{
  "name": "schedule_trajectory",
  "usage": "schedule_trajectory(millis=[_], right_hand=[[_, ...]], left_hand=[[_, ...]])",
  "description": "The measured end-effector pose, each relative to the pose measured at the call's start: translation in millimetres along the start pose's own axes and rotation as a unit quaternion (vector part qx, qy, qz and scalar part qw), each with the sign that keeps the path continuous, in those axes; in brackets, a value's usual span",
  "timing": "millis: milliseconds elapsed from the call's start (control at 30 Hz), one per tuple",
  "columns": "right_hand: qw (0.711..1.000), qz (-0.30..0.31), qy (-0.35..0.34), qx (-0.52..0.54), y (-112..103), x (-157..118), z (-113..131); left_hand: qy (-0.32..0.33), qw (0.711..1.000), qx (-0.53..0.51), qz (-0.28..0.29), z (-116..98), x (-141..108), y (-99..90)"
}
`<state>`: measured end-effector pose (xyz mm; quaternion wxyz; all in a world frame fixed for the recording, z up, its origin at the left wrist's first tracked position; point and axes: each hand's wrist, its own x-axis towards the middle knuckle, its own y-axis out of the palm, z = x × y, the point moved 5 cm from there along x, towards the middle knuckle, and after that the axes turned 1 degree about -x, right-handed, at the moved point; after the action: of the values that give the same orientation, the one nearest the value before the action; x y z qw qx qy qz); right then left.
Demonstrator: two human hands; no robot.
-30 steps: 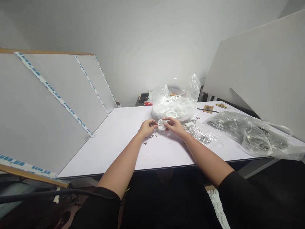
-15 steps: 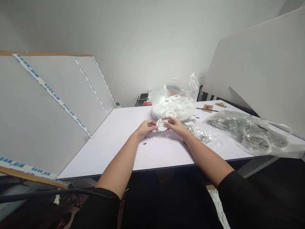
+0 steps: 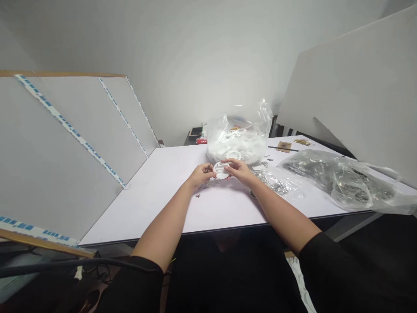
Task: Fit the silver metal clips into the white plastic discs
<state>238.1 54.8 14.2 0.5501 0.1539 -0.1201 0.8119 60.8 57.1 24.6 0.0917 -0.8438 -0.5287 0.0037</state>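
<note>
My right hand (image 3: 237,170) grips a round white plastic disc (image 3: 221,170) by its right side, with slots across its face. My left hand (image 3: 202,174) is pinched at the disc's left edge around a small dark metal piece (image 3: 208,167), which is too small to identify. Several small dark metal parts (image 3: 206,186) lie on the white table (image 3: 156,208) just below my left hand. Part of the disc is hidden behind my right fingers.
A clear bag of white plastic rings (image 3: 237,141) stands just beyond my hands. To the right lie loose metal parts (image 3: 273,183) and a clear bag of metal pieces (image 3: 339,180). Large white boards (image 3: 65,143) lean along the left side.
The disc has tilted slightly flatter in my hands, showing its slots more fully. The whole view has drifted a little.
</note>
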Motion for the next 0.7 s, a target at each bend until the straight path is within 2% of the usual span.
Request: schedule_trajectory(millis=[533, 700], right_hand=[[0.999, 0.035, -0.021, -0.013, 5, 0, 0], [0.993, 0.065, -0.068, -0.067, 11, 2, -4]], left_hand=[[0.013, 1.0, 0.016, -0.008, 6, 3, -1.6], [0.014, 1.0, 0.013, -0.016, 3, 2, -0.5]])
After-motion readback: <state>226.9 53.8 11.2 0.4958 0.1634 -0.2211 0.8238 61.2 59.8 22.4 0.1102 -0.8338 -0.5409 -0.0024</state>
